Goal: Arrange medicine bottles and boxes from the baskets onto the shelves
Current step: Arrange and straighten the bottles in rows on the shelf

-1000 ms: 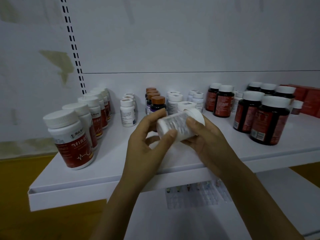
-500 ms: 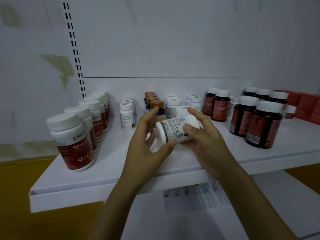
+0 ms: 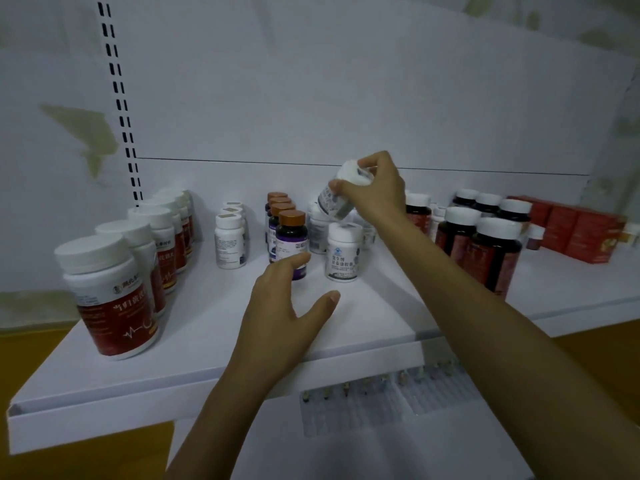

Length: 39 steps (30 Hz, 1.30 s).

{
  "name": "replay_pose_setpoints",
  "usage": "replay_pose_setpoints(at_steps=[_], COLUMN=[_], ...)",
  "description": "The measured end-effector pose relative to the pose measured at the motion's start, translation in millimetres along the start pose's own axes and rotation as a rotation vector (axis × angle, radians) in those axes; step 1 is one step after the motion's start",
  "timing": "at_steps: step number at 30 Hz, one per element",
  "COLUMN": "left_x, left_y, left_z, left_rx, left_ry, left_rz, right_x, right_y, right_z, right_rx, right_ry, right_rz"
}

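My right hand (image 3: 377, 188) grips a small white medicine bottle (image 3: 337, 197) by its cap, tilted, above the row of matching white bottles (image 3: 344, 251) in the middle of the white shelf (image 3: 214, 341). Hovering over the shelf's front, my left hand (image 3: 280, 306) holds nothing, its fingers spread and relaxed, just in front of an orange-capped dark bottle (image 3: 292, 237).
Large white bottles with red labels (image 3: 110, 292) line the shelf's left side. Small white bottles (image 3: 229, 240) stand behind. Dark bottles with white caps (image 3: 491, 251) and red boxes (image 3: 581, 233) fill the right. A lower shelf holds blister trays (image 3: 381, 400).
My left hand let go of the white bottle and dropped toward the shelf. My right hand lifted the bottle up and back, over the white bottle row.
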State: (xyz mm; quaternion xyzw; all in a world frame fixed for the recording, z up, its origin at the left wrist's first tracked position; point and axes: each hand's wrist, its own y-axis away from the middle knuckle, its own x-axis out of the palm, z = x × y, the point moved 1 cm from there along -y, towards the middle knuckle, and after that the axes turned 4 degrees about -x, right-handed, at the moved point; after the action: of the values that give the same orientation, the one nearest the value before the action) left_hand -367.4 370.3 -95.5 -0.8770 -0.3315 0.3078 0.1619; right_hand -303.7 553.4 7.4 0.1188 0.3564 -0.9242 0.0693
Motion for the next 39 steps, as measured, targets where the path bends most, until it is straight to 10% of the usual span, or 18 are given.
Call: replay_pose_setpoints(at_steps=[20,39], left_x=[-0.2,1.3], left_y=[-2.1,-3.6], left_z=[2.2,0.6], left_rx=[0.001,-0.028], left_ry=[0.026,-0.04], left_rz=[0.022,-0.003], right_x=[38.6,59.5], right_y=[-17.7,-51.1], right_z=[-13.1,-17.3], right_rx=[0.05,-0.044], right_ry=[0.794,0.819], right_rz=[0.62,0.492])
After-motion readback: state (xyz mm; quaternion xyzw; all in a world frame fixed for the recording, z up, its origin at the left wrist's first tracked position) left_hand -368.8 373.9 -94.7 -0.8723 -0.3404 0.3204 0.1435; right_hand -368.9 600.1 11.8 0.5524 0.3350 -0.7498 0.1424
